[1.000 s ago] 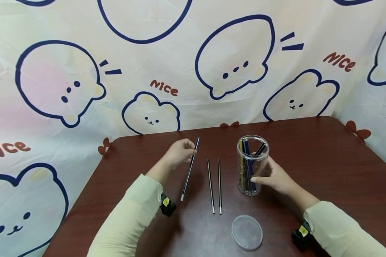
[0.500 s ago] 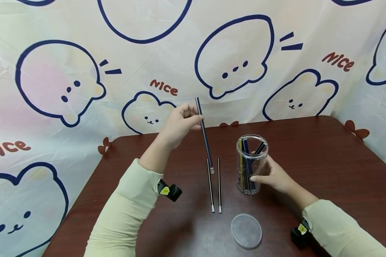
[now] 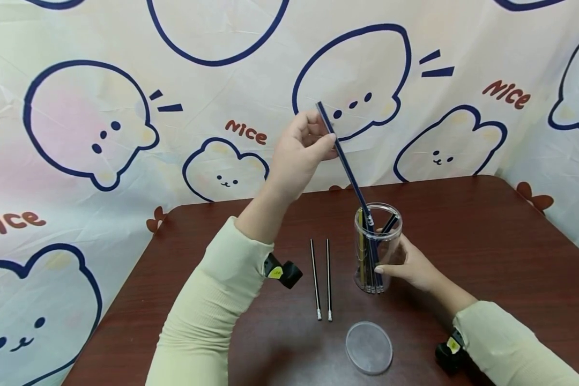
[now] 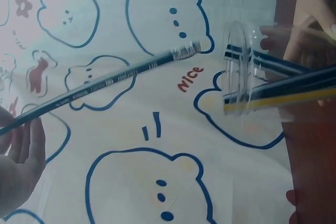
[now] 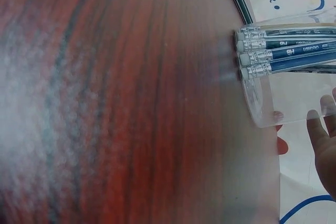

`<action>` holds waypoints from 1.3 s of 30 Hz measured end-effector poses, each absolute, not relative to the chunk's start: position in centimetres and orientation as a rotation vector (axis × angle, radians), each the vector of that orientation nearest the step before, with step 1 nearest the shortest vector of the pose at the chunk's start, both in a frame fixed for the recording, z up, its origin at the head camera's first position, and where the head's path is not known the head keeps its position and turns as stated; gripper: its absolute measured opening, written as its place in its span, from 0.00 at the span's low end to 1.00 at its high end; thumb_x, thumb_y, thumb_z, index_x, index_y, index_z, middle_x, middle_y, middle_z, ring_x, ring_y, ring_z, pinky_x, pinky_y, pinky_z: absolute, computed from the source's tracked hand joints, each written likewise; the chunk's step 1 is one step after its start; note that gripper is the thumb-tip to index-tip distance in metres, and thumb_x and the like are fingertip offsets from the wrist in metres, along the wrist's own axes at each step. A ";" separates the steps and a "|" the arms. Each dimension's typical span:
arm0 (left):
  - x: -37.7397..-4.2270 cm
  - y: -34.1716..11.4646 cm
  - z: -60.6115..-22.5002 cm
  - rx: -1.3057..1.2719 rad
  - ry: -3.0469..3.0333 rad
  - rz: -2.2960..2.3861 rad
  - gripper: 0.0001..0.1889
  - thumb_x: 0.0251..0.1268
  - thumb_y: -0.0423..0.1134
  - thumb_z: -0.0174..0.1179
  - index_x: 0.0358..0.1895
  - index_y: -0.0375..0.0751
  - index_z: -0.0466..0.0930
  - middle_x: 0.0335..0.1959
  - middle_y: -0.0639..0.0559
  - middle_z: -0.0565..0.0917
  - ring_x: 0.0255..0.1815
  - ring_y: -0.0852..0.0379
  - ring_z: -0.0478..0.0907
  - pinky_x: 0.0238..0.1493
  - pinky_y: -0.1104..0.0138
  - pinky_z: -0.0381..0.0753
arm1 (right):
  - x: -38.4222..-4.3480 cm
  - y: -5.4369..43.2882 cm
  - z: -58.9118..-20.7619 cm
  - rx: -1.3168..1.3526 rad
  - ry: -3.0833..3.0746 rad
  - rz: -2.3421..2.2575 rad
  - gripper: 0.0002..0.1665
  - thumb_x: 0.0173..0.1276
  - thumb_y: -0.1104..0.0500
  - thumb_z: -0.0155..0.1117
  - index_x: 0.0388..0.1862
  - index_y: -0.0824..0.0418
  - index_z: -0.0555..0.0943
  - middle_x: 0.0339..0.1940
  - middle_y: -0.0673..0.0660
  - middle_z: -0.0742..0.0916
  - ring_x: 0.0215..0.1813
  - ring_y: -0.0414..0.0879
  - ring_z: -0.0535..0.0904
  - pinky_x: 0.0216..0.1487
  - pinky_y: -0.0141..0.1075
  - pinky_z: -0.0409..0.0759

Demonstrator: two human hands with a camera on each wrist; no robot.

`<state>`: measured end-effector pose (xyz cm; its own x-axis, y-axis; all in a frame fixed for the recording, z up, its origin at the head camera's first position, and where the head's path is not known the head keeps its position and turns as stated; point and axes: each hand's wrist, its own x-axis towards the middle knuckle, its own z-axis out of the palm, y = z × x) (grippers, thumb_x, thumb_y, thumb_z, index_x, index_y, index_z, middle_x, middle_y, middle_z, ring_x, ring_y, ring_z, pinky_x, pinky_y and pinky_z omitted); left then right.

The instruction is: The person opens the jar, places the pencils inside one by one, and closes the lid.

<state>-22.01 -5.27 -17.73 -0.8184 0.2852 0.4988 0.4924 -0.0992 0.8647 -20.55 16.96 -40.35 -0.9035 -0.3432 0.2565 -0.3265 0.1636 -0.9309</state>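
My left hand (image 3: 301,153) pinches a dark blue pencil (image 3: 347,170) near its upper end. It hangs tilted, with the eraser end pointing down. In the head view that end overlaps the mouth of a clear round jar (image 3: 358,252); the left wrist view shows the eraser (image 4: 202,46) just short of the jar's rim (image 4: 231,66). My right hand (image 3: 417,265) holds the jar upright on the table, thumb in front and fingers mostly hidden behind. Several pencils (image 5: 286,53) stand inside, eraser ends down, mostly dark blue, one yellow.
Two dark pencils (image 3: 316,279) lie side by side on the brown table (image 3: 487,241), left of the jar. A clear round lid (image 3: 369,347) lies in front of it. Behind the table hangs a printed cloth (image 3: 222,96) with cartoon bears.
My left hand has lifted the pencil up from the table and carried it right, tilting its eraser end to the jar's mouth. My right hand and the jar have stayed put.
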 end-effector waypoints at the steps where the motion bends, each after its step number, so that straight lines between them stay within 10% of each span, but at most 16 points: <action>1: -22.1 -5.0 -17.8 -0.871 -2.012 -2.026 0.09 0.59 0.25 0.48 0.43 0.29 0.65 0.33 0.43 0.71 0.36 0.52 0.73 0.38 0.65 0.76 | -20.6 17.0 -40.3 -0.687 2.380 -1.903 0.43 0.49 0.67 0.66 0.61 0.65 0.53 0.51 0.66 0.71 0.47 0.40 0.71 0.44 0.31 0.71; 23: -24.5 -0.3 -23.1 -1.038 -2.216 -1.542 0.09 0.56 0.27 0.50 0.41 0.34 0.70 0.33 0.48 0.75 0.34 0.61 0.73 0.36 0.75 0.72 | -20.5 16.9 -40.1 -0.713 2.286 -1.936 0.41 0.51 0.69 0.63 0.61 0.63 0.53 0.50 0.69 0.70 0.48 0.54 0.71 0.42 0.36 0.73; 39: -25.1 0.1 -26.8 -1.218 -2.267 -1.307 0.26 0.56 0.27 0.52 0.59 0.43 0.60 0.40 0.48 0.73 0.36 0.63 0.74 0.36 0.78 0.72 | -20.6 16.9 -40.2 -0.700 2.282 -1.939 0.43 0.51 0.69 0.63 0.62 0.65 0.51 0.49 0.68 0.69 0.46 0.52 0.71 0.39 0.38 0.74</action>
<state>-25.07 0.14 -26.81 -0.6172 0.5382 0.5740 0.7664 0.2460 0.5934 -20.55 16.90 -40.23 -0.8943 -0.3790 0.2377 -0.2958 0.1023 -0.9498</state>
